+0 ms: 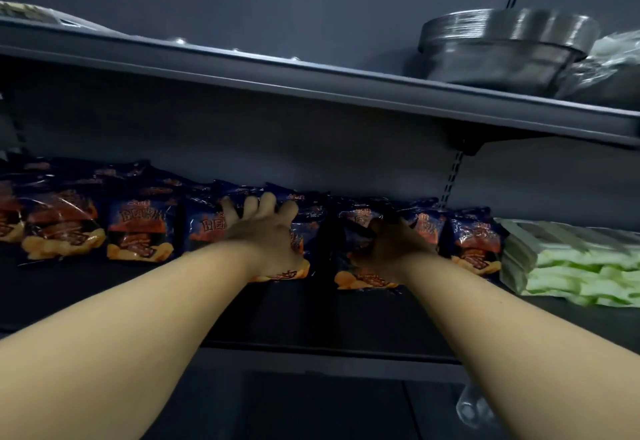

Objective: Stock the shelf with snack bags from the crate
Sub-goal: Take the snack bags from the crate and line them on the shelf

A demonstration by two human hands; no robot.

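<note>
1. Two bare forearms reach in from 7 and 5 o'clock.
2. Left hand (265, 231), fingers spread apart, presses flat on a snack bag (204, 225) at centre.
3. Right hand (391, 245) rests on the neighbouring bag (356, 277); its finger state I cannot tell.
4. The row of snack bags (138, 228) lines the shelf (311, 315) from 9 to 3 o'clock, green packs (581, 266) at 3, metal bowls (502, 48) at 1.
</note>
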